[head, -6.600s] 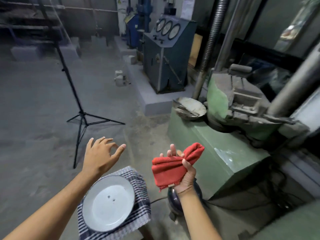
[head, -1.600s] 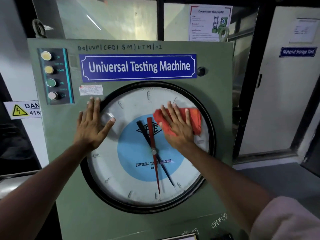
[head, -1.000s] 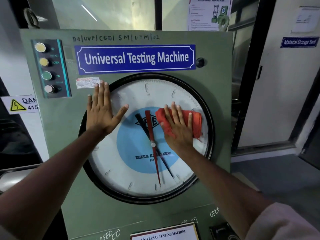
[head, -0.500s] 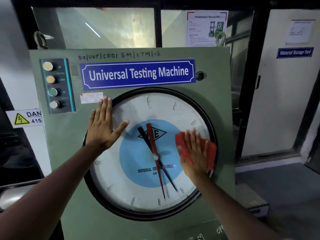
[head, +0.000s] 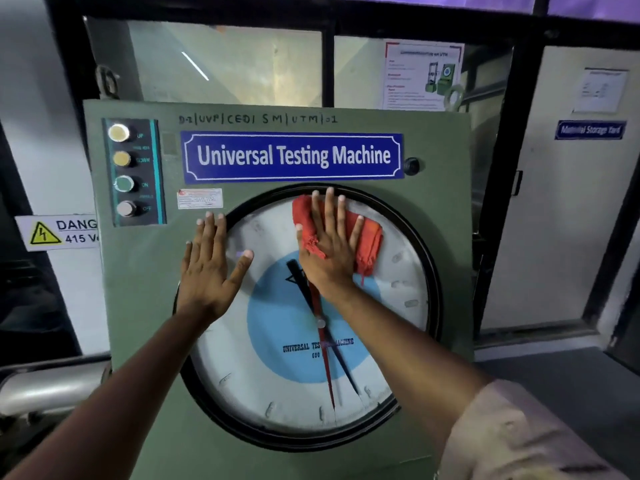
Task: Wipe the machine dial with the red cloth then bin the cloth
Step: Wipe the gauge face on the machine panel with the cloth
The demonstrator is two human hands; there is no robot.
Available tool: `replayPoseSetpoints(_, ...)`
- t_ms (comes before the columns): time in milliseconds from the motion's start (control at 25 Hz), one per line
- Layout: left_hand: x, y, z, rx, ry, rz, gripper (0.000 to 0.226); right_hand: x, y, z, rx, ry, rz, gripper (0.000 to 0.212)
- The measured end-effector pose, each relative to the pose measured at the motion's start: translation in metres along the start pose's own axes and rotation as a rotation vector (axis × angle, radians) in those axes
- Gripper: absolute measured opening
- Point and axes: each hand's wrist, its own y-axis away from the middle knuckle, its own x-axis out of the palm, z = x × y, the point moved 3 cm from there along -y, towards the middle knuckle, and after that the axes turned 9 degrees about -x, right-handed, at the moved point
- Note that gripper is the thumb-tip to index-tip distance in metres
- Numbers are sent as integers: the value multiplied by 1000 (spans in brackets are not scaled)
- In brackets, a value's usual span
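The big round machine dial (head: 277, 386) with a black rim, white face and blue centre fills the green panel in front of me. My right hand (head: 329, 247) lies flat on the red cloth (head: 369, 239), pressing it against the top of the dial glass just under the rim. My left hand (head: 211, 268) rests flat with fingers spread on the dial's upper left edge, holding nothing. A red and a black pointer hang down from the dial's hub.
A blue "Universal Testing Machine" plate (head: 292, 155) sits above the dial. A column of push buttons (head: 123, 171) is at the panel's upper left. A yellow danger sign (head: 57, 232) hangs at the left. A doorway and grey floor (head: 561, 382) lie to the right.
My right hand has slid the red cloth from the dial's right edge up to its top. My left hand has stayed flat on the upper left rim.
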Motion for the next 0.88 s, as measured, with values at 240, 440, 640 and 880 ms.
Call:
replayPoseSetpoints(240, 14, 34, 29, -106, 41, -120, 89, 9, -1, 38, -309, 161, 57, 79)
replayPoseSetpoints(440, 18, 27, 22, -109, 42, -146, 91, 5, -14, 42, -860, 392, 155, 85)
replayPoseSetpoints(640, 9, 5, 4, -65, -21, -126, 91, -14, -29, -20, -458, 315, 47, 74)
replayPoseSetpoints(880, 8, -40, -45, 98, -162, -20, 92, 5, 71, -79, 246, 49, -100, 69)
